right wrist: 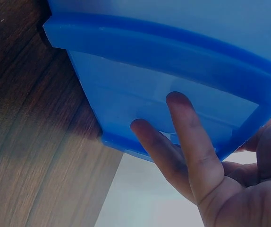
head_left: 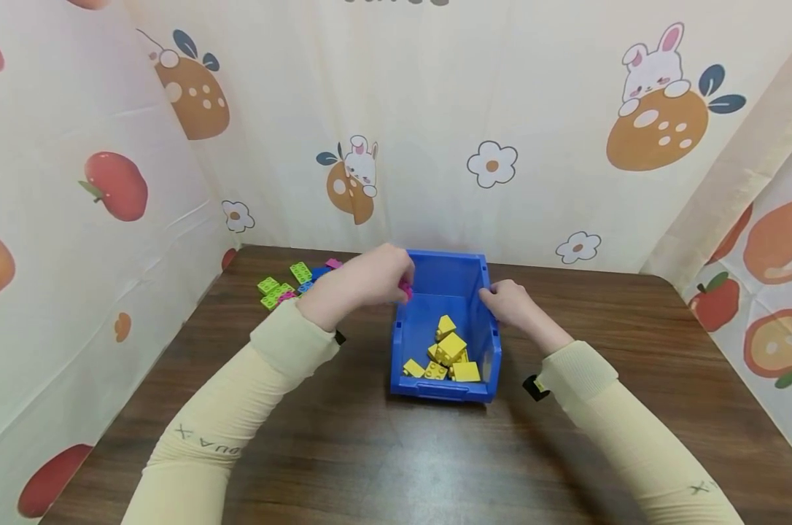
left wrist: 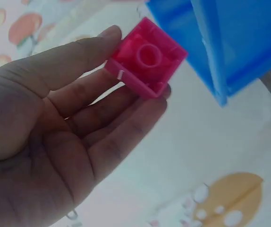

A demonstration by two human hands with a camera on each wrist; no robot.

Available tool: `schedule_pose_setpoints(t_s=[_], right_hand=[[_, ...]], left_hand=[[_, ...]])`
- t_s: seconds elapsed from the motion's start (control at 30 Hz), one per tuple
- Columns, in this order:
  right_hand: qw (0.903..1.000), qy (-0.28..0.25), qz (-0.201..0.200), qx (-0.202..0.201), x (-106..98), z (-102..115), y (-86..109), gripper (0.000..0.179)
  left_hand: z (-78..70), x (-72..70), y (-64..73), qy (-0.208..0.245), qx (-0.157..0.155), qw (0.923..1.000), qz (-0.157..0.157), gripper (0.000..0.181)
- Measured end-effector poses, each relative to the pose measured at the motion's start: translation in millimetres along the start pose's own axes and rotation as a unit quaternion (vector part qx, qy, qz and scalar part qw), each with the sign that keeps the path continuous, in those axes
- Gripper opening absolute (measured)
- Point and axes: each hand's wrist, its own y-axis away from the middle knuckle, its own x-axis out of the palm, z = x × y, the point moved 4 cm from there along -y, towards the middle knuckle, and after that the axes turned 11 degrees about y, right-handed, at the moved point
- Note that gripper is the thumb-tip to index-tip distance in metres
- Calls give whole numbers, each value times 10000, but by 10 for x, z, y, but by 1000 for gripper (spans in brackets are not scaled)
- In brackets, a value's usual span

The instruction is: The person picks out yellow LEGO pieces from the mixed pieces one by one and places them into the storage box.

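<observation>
My left hand (head_left: 368, 281) pinches a pink toy building block (left wrist: 134, 81) between thumb and fingers, its hollow underside showing in the left wrist view. It hovers at the left rim of a blue plastic bin (head_left: 435, 305). Several yellow building blocks (head_left: 450, 348) lie in the near part of that bin. On the bin's right side, my right hand (head_left: 515, 302) grips the wall, thumb over the rim. Two of its fingers (right wrist: 182, 111) lie along the outer face in the right wrist view.
Left of the bin, partly behind my left forearm, is a loose group of lime green blocks (head_left: 276, 292), blue blocks (head_left: 319, 273) and pink ones. All stand on a dark wooden table (head_left: 343, 452). A printed curtain (head_left: 429, 197) hangs along the back and sides.
</observation>
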Motion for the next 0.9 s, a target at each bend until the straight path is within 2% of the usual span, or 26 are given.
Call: schedule_pose_setpoints(t_s=[0.1,0.2,0.4,0.5,0.63,0.77,0.9], right_hand=[[10000,15,-24,-33,7,-1,-5,36],[9999,45,-88,-57,7,4,2,36],[9999,73,-117,-25,19,3,8,38],[9999,67,-82,-2,30,-2,9,38],[10000,23,-64,3,34,-7,14,39],[10000,29,-82,3,24,-8,21,40],[10000,14,-96,-5,24,-13,22,43]], left_hand=[[179,-45,12,422,27,9988,-250,14],[390,-29,-16,789,28,9960,-407,11],[881,123,-99,1164,-287,9907,-645,12],[1143,232,-141,1221,-570,9878,-779,14],[1423,373,-178,1283,-853,9849,-791,15],[1605,486,-218,1188,-977,9847,-817,17],[1725,564,-258,1097,-1061,9836,-961,20]])
